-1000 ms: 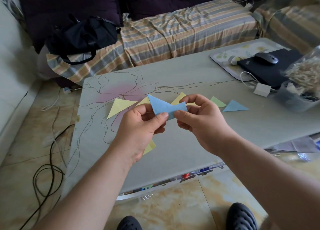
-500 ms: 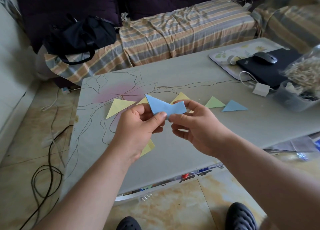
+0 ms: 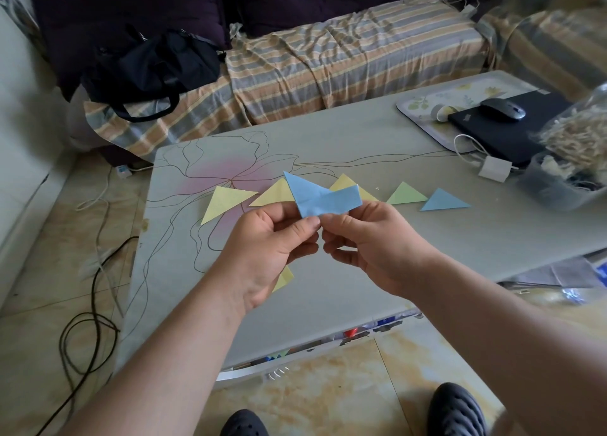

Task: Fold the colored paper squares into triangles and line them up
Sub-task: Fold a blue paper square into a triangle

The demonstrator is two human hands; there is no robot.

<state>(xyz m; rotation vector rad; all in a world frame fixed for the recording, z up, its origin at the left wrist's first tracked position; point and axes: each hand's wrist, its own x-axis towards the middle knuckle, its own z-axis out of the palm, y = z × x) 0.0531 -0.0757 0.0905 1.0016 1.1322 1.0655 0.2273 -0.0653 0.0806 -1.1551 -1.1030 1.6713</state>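
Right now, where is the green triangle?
In the head view, the green triangle lies flat on the table, right of centre, between a yellow triangle on its left and the blue triangle that ends the row on its right.

Blue paper (image 3: 323, 199); yellow triangle (image 3: 225, 200); green triangle (image 3: 405, 194); striped sofa cover (image 3: 345, 57).

Grey table (image 3: 377, 271) with a row of folded paper triangles (image 3: 405, 194), tray (image 3: 414, 105), laptop (image 3: 499, 133).

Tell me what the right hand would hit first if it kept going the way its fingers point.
The right hand points toward the left hand; their fingertips almost meet under the blue paper, so it would likely hit those fingers first.
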